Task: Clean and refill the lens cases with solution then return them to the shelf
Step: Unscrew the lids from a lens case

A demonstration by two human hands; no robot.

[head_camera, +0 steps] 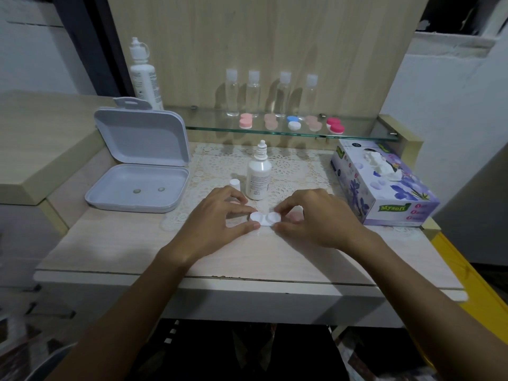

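I have the white lens case (265,218) on the tabletop (137,243), just before the solution bottle (258,174), pinched between left fingers (254,225) and right fingers (277,213).

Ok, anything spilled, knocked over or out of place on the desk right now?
No spill or damage shows. The small solution bottle stands upright but uncapped, its cap loose on the mat beside it. Both hands hold the white lens case.

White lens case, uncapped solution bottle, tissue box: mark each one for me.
White lens case (265,218), head view, on its left cap.
Uncapped solution bottle (258,176), head view, on its label.
Tissue box (384,185), head view, on its printed top.
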